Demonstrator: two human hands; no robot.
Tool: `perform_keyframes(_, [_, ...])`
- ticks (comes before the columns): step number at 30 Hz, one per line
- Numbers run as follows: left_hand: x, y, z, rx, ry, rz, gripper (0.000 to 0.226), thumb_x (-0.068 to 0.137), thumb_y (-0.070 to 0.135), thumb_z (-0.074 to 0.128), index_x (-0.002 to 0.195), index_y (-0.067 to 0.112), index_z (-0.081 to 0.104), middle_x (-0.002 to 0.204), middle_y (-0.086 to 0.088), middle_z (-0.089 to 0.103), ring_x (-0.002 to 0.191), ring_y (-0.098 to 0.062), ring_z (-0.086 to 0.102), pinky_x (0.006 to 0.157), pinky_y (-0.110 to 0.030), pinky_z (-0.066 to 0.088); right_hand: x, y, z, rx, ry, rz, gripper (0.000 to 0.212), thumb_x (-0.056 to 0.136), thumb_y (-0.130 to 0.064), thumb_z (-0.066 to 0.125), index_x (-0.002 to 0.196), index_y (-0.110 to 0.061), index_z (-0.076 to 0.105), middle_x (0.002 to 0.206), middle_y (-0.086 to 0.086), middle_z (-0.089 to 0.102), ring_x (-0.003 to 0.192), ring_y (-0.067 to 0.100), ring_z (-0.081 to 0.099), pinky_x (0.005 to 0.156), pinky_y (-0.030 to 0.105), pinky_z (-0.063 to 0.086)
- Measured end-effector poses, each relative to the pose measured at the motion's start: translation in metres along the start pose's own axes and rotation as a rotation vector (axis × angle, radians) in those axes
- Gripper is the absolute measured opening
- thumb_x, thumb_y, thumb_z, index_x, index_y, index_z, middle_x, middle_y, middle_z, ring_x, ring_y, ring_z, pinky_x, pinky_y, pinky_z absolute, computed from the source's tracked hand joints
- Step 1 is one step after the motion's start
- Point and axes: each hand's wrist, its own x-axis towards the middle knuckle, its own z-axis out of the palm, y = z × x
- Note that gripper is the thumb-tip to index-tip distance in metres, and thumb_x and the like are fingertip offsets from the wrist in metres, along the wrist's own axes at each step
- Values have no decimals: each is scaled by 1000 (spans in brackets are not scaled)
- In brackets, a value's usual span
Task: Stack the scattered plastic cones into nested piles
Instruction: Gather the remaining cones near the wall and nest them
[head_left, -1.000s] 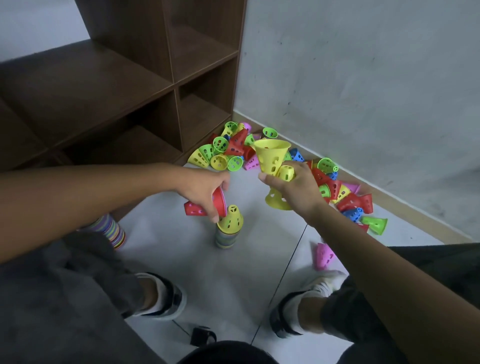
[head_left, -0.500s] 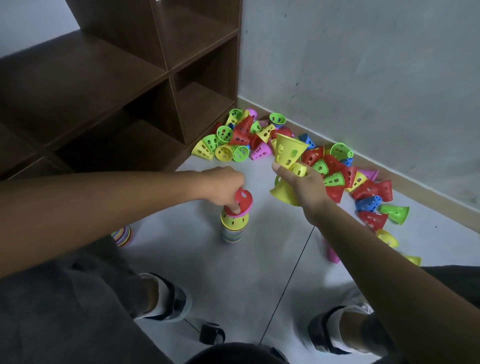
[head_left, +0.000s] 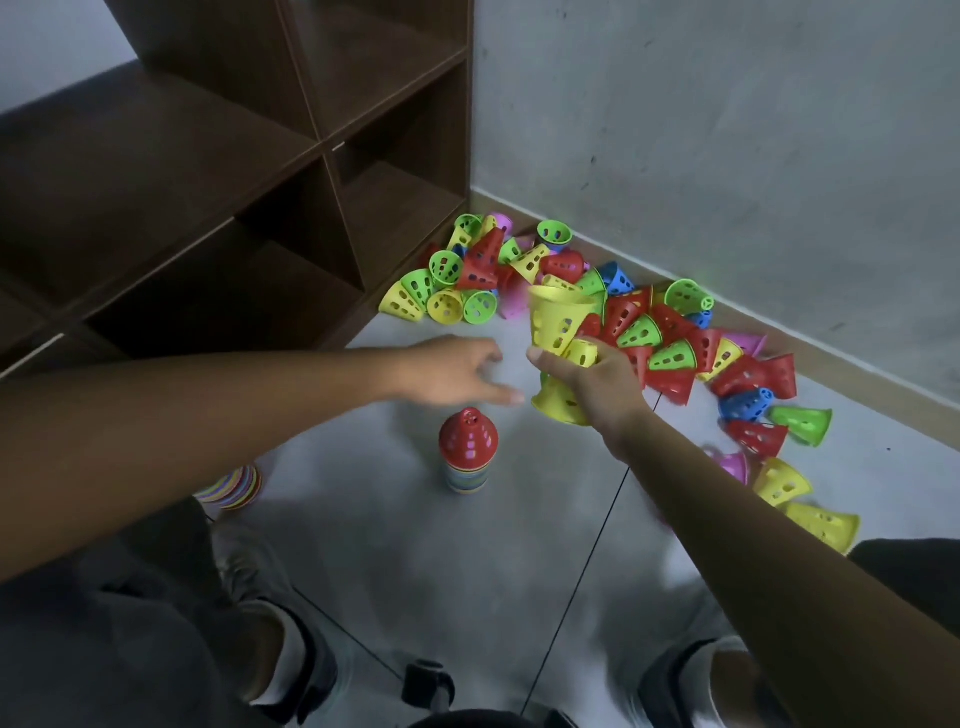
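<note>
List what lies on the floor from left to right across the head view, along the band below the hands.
Striped cone pile lying by the knee → upright nested pile topped by a red cone → pink cone → yellow cone → another yellow cone at the far right.

left hand (head_left: 457, 371) open, right hand (head_left: 597, 379) gripping
</note>
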Motion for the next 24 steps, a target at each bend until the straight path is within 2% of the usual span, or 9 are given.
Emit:
perform_keyframes(3, [-2,-3,-17,-336,113,31,100,61,78,76,141,24,48,137,7,58,126,-12,54,108,-39,45,0,3,9,-177,-48,-90,47,72,-44,89,91,-6,68,90,12,68,77,20,63,71,45,56])
perform_keyframes(5, [-4,-9,-17,-461,167,79,93,58,73,82,135,28,54,126,12,65,119,-12,61,106,-44,49,-4,1,17,-288,-48,-93,58,69,-48,89,107,-13,64,119,2,56,100,17,59,78,29,51])
perform_keyframes(7, [-8,-9,-12,-512,200,146,78,64,55,88,131,27,58,118,10,70,111,-14,66,102,-41,52,-8,3,24,-341,-55,-110,61,71,-42,89,118,-14,63,131,-3,45,108,13,55,75,13,44])
perform_keyframes(12, [-13,-10,-6,-574,355,248,48,76,24,88,116,19,63,107,2,72,102,-13,67,89,-31,55,-9,11,24,-369,-126,-122,32,74,-35,88,98,-20,73,131,-5,43,105,1,51,72,-2,34])
perform_keyframes(15, [-12,-22,-12,-543,411,263,48,73,17,90,110,27,61,102,7,73,95,-7,69,79,-25,56,-8,15,21,-318,-84,-109,24,73,-35,89,91,-24,76,126,-4,51,111,9,54,79,12,41])
perform_keyframes(17, [-15,-32,-18,-449,311,255,51,69,28,92,111,27,63,104,7,73,97,-12,69,82,-30,56,-6,16,18,-205,-56,-77,22,74,-33,88,89,-23,76,108,2,66,95,15,66,72,24,50])
perform_keyframes(20, [-21,-45,-24,-184,129,224,56,63,48,92,99,14,64,88,1,68,77,-11,60,69,-39,48,-4,12,11,6,19,14,20,80,-20,84,96,-13,75,86,0,72,66,7,67,54,19,52])
perform_keyframes(22, [-24,-46,-21,-79,68,218,53,64,49,92,77,13,55,69,-1,56,60,-11,47,57,-34,36,-2,13,5,76,64,56,17,81,-18,83,94,-13,74,88,-1,73,69,5,68,60,21,56])
perform_keyframes(24, [-27,-41,-19,-32,64,197,53,66,49,90,69,15,50,62,0,48,53,-8,39,51,-23,29,1,14,2,129,94,92,12,80,-19,83,89,-18,75,94,1,76,84,16,70,78,35,59])
